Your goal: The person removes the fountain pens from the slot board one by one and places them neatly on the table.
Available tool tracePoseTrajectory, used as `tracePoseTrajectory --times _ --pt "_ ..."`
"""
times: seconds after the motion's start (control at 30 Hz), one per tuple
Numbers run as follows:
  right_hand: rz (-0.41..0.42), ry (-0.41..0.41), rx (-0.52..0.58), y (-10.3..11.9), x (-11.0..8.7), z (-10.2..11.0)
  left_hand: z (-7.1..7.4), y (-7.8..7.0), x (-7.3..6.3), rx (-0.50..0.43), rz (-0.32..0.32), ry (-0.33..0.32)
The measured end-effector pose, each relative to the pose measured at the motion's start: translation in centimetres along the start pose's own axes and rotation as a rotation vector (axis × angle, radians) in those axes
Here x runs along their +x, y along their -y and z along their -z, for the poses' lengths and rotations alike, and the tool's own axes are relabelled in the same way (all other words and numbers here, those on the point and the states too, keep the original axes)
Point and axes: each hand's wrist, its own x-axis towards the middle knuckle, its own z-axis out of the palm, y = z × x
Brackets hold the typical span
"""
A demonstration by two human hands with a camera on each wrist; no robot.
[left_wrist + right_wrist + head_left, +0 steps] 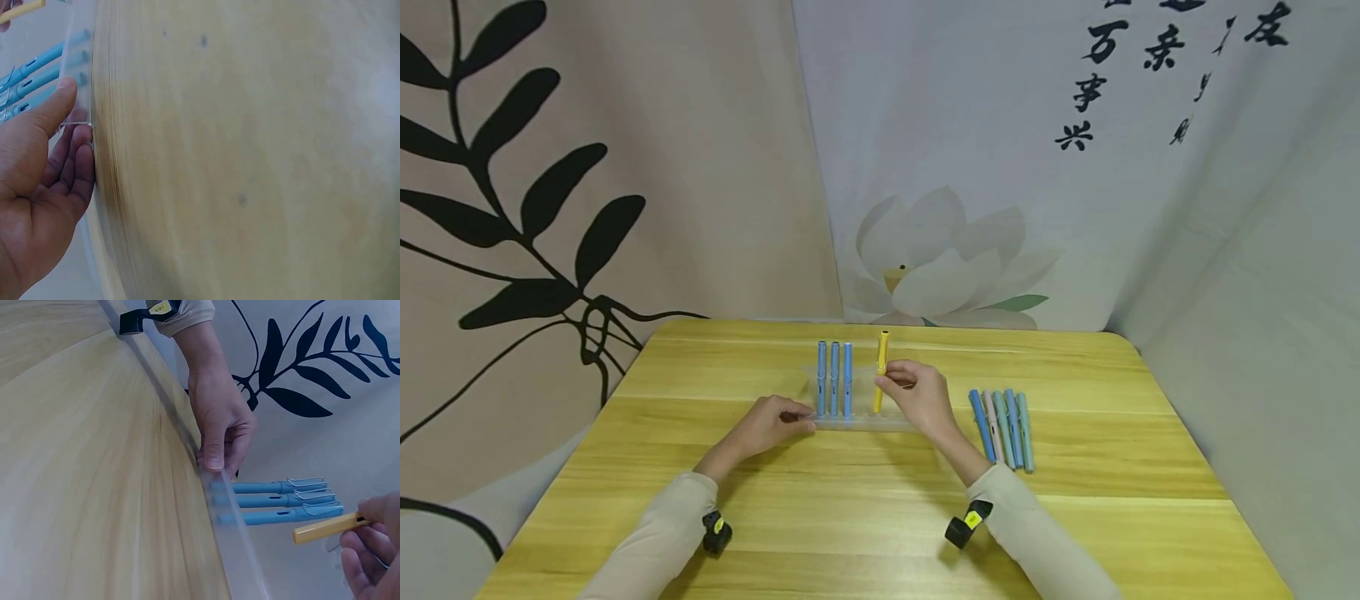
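My left hand [775, 422] pinches the left end of a clear plastic pen rack [863, 423], thumb on its front face in the left wrist view. Three blue pens [834, 383] stand upright side by side in the rack's left part. To their right, a yellow pen [882, 352] is held upright between the thumb and fingers of my right hand [921, 396]. In the right wrist view, the lower end of the yellow pen [306, 535] hangs apart from the rack's base [240, 550].
On the wooden table [850, 517], right of the rack, several pens [1015, 429] lie side by side: blue, pale green and one pinkish. Printed curtains [722, 167] hang behind the table and along its right side.
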Motion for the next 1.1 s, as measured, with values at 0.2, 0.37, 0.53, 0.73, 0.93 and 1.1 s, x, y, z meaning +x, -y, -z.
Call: tracePoseTrajectory --times 0.2,0.37,0.53,0.73,0.93,1.1 --pt "0.006 -0.014 0.014 0.1 -0.6 1.6 0.0 0.1 0.0 -0.003 -0.023 -0.003" --pt "0.006 -0.046 0.013 0.1 -1.1 3.1 0.1 0.1 0.0 0.000 -0.020 -0.007" --pt "-0.008 -0.070 -0.039 -0.2 -1.7 4.6 0.1 0.2 -0.1 -0.004 -0.031 -0.009" --pt "-0.006 -0.087 -0.046 -0.8 -2.3 6.4 0.2 0.3 -0.1 -0.003 -0.021 -0.003" --pt "0.002 -0.110 -0.086 -1.5 -2.9 8.2 0.1 0.3 0.0 0.002 -0.018 0.001" --pt "-0.015 -0.122 -0.119 -1.9 -3.6 9.9 0.1 0.2 0.0 0.001 -0.022 0.001"
